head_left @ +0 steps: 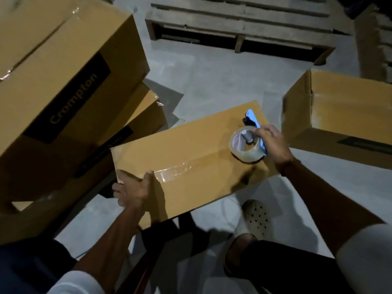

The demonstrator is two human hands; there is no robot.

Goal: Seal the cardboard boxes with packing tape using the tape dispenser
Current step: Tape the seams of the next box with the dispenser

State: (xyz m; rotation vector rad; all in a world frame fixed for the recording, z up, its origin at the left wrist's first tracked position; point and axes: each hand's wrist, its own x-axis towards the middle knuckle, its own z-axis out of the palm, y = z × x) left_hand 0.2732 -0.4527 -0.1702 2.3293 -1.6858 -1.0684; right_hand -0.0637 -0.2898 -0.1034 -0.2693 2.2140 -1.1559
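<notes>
A closed cardboard box [191, 149] lies at the centre of the view, its long top face turned up and a strip of clear packing tape [176, 169] running along the seam from its near-left edge toward the middle. The left hand [132, 188], at seven o'clock from the box's centre, grips that near-left corner, thumb lying on the top face beside the end of the tape and fingers curled down the side.

The tape dispenser [248, 141] sits on the box top toward three o'clock, its roll of clear tape resting on the cardboard and its blue frame rising toward twelve o'clock. The right hand [272, 143] holds the dispenser from the right, fingers wrapped over the blue frame and the rim of the roll.

At three o'clock, well apart from the taped box, an open box [339, 115] stands on the grey floor [212, 81]; what shows of its inside is bare cardboard, and part of it runs out of view. At ten o'clock a large closed box printed "Crompton" [63, 77] rests on other closed boxes, tape glinting along its top seam. A wooden pallet [239, 24] lies at twelve o'clock. A perforated pale shoe [255, 218] shows at five o'clock.
</notes>
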